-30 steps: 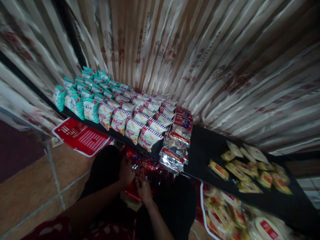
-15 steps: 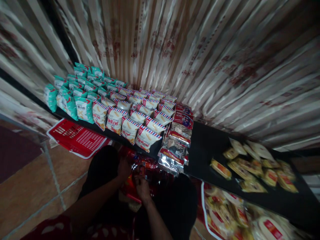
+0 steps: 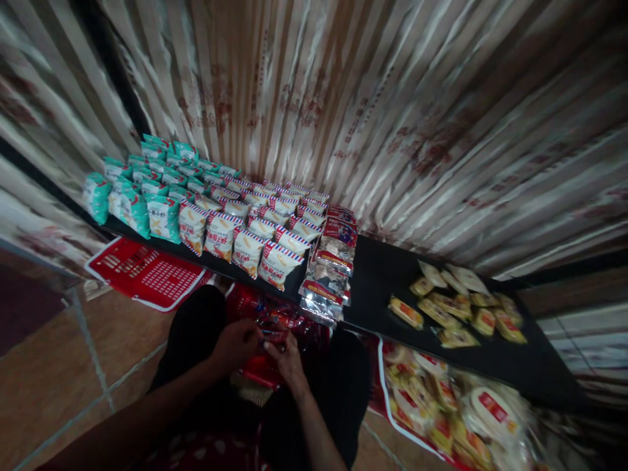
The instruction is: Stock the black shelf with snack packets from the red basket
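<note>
My left hand (image 3: 236, 344) and my right hand (image 3: 287, 364) meet low in front of me, fingers closed on a shiny red snack packet (image 3: 273, 322). They sit over a red basket (image 3: 260, 373) of similar packets between my knees. Just beyond them, a black shelf (image 3: 387, 288) carries rows of teal bags (image 3: 147, 196), rows of red-and-blue striped cracker bags (image 3: 250, 229) and a short column of silver-and-red packets (image 3: 326, 275).
Yellow-wrapped snacks (image 3: 456, 304) lie scattered on the shelf's right part. A white-rimmed basket (image 3: 441, 412) of wrapped cakes stands on the floor at lower right. An empty red basket (image 3: 142, 271) lies under the shelf at left. A striped curtain (image 3: 392, 118) hangs behind. Tiled floor (image 3: 59, 353) lies to the left.
The view has shifted slightly, the shelf sliding left and up. Both hands stayed at the red basket and now sit a little lower, closer together, working the packet.
</note>
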Tool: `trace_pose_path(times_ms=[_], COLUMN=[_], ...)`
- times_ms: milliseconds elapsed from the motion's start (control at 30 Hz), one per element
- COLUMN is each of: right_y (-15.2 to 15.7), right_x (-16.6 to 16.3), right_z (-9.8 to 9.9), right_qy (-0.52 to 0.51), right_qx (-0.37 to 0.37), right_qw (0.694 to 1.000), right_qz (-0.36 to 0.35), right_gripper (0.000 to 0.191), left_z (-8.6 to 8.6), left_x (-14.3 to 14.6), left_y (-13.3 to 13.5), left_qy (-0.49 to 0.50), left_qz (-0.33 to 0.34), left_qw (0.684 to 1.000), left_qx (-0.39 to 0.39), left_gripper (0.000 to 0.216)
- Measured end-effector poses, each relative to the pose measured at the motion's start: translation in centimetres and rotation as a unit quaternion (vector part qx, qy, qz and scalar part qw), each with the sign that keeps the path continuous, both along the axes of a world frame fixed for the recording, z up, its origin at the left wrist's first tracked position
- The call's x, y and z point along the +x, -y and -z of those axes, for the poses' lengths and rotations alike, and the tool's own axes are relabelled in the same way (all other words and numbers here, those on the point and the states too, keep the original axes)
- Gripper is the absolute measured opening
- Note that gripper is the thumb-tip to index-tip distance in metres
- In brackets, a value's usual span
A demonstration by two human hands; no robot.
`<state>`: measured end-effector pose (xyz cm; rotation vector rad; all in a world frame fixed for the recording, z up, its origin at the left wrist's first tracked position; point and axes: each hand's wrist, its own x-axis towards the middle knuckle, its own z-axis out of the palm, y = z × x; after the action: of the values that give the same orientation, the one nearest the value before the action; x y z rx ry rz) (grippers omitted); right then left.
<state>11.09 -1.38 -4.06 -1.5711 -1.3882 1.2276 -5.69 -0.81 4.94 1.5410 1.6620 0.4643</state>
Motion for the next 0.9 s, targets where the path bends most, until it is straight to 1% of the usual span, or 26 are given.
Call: trace_pose_path(times_ms=[67,133,167,267,367,433,500,567,600,667,700,733,767,800,900], right_y=[0.4,0.9,1.1,1.8,2.2,2.5,2.6,2.9,3.0,3.3,3.5,3.7,3.8,4.0,4.1], right_x=[-0.1,-0.4,-0.5,-0.5,0.0,0.5,1.0,1.4,1.5,1.5,1.5,1.4,1.4,1.3,1.2], right_z=[-1.3,-2.9,-3.8,-6.5,-9.0,-10.4,-11.5,-12.4,-12.9,-13.6,-13.9,-14.1,-14.3,-14.4,-14.4], right_qy=[-0.087,-0.158,-0.177,-0.188,-0.182,-0.192,-0.215,-0.244,-0.259,-0.295,-0.313,-0.328,-0.339,-0.346,-0.348], right_qx=[-0.053,-0.093,-0.093,-0.054,-0.035,-0.037,-0.04,-0.042,-0.046,-0.057,-0.063,-0.066,-0.062,-0.054,-0.019], right_qw=[0.994,0.982,0.978,0.98,0.983,0.98,0.972,0.961,0.955,0.94,0.933,0.928,0.925,0.923,0.922], right_qz=[-0.032,-0.052,-0.053,-0.037,0.0,0.041,0.087,0.125,0.14,0.161,0.166,0.165,0.163,0.161,0.168], right_gripper=[0.041,0.041,0.04,0.036,0.036,0.038,0.04,0.041,0.041,0.043,0.044,0.045,0.045,0.044,0.042], left_z=[-1.4,-2.7,-3.4,-5.6,-7.4,-8.0,-8.2,-7.9,-7.6,-7.1,-6.8,-6.5,-6.2,-5.9,-5.3], left_x=[-0.7,-1.2,-1.4,-1.5,-1.1,-0.7,-0.2,0.2,0.5,1.0,1.4,1.7,2.1,2.5,3.9], left_y=[0.1,0.0,-0.1,-0.4,-0.6,-0.4,-0.1,0.4,0.8,1.6,2.0,2.6,3.1,3.6,4.7], left_qy=[0.074,0.143,0.176,0.251,0.254,0.242,0.233,0.224,0.224,0.253,0.282,0.308,0.322,0.324,0.307], left_qz=[0.017,0.015,0.006,-0.028,-0.062,-0.094,-0.13,-0.147,-0.136,-0.083,-0.053,-0.04,-0.035,-0.03,-0.015], left_qw=[0.995,0.985,0.978,0.96,0.952,0.948,0.942,0.945,0.951,0.961,0.957,0.951,0.946,0.945,0.952], left_qx=[0.057,0.099,0.111,0.124,0.157,0.186,0.203,0.188,0.162,0.073,0.028,-0.006,-0.018,-0.014,0.003], left_gripper=[0.023,0.023,0.022,0.024,0.026,0.026,0.029,0.035,0.038,0.042,0.044,0.046,0.048,0.049,0.049])
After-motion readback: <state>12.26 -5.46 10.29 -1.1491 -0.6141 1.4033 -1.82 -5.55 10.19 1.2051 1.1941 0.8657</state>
